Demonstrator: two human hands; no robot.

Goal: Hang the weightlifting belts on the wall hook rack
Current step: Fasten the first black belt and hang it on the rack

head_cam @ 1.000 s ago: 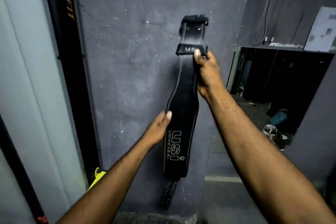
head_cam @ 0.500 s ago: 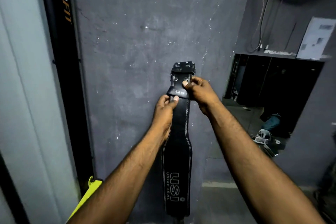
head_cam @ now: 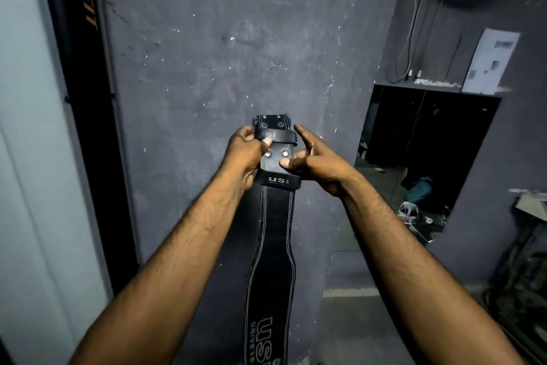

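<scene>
A black leather weightlifting belt [head_cam: 273, 246] with white stitching and "USI" lettering hangs straight down in front of the dark grey wall [head_cam: 222, 53]. My left hand [head_cam: 247, 151] grips its upper end at the left edge, thumb on a loose strap loop. My right hand [head_cam: 316, 162] touches the right edge beside the rivets, thumb pressed on the leather, index finger stretched upward, other fingers half spread. The belt's lower end runs out of the frame. No hook rack is visible.
A black upright with orange "FIT" lettering [head_cam: 85, 68] stands left of the wall, next to a pale panel [head_cam: 26, 157]. To the right a dark opening [head_cam: 429, 157] shows floor clutter. Cables [head_cam: 411, 39] and a paper sheet [head_cam: 491, 59] hang above it.
The belt has come down from high on the wall to chest height. My left hand moved up from the belt's middle to grip its top, and my right hand loosened its hold.
</scene>
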